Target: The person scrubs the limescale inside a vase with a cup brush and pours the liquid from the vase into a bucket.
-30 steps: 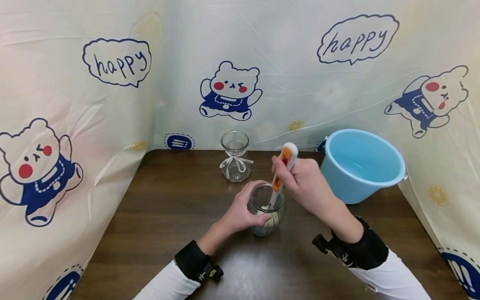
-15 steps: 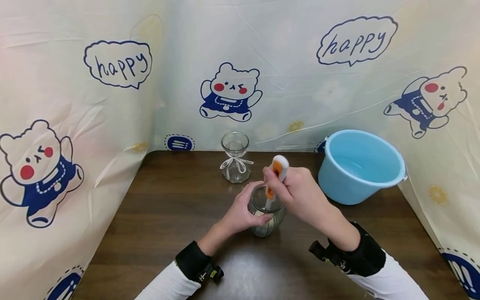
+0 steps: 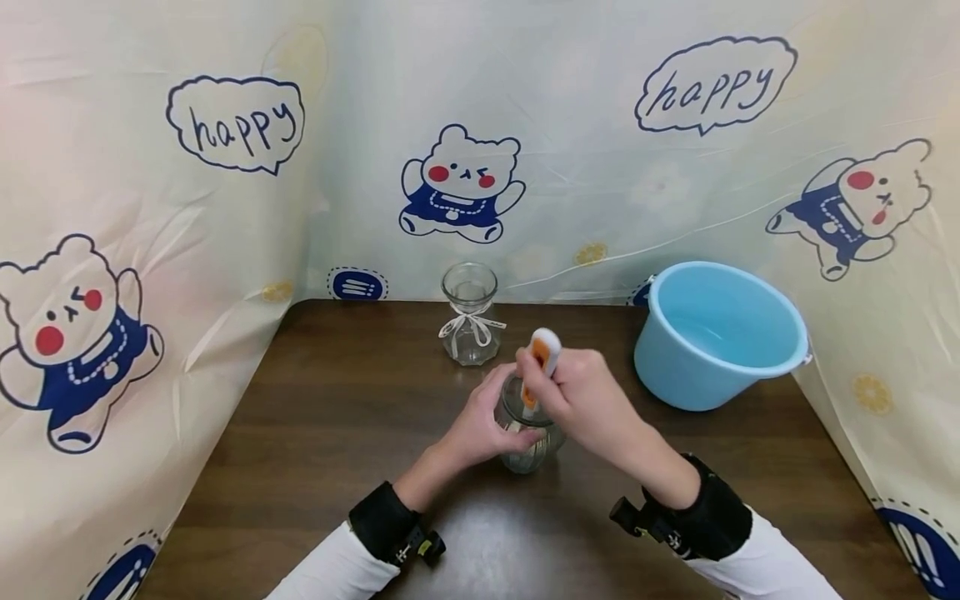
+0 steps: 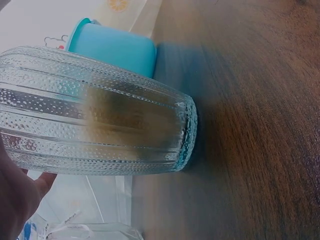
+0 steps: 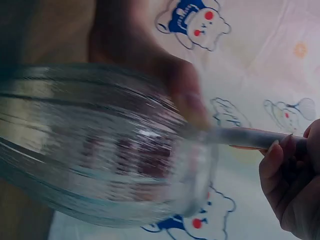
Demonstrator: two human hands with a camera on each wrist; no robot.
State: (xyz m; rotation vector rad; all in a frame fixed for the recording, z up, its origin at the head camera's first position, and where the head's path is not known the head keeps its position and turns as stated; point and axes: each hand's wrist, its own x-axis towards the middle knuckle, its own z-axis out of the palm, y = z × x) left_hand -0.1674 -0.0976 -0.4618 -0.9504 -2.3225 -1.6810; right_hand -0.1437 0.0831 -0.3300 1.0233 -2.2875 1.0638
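We count left fingers point(image 3: 521, 438) and right fingers point(image 3: 546, 392), two sets. Against the left fingers we have one ribbed glass jar point(image 4: 95, 120); within the right fingers, one tool point(image 3: 543, 350). Beyond the left fingers stands one glass vase point(image 3: 470, 303) with one ribbon bow point(image 3: 472, 317) – two glass vessels altogether. To the right of the right fingers we find one blue bucket point(image 3: 682, 367). Back from the fingers come two black wristbands point(image 3: 382, 523) and two white sleeves point(image 3: 332, 568). Beneath the fingers lies one bench point(image 3: 322, 450). Past them hangs one printed cloth point(image 3: 577, 92) – in the head view we tally three bears point(image 3: 453, 204), two "happy" bubbles point(image 3: 236, 125), three clear citrus slices point(image 3: 873, 394) and four oval patches point(image 3: 357, 284), one partly hidden.
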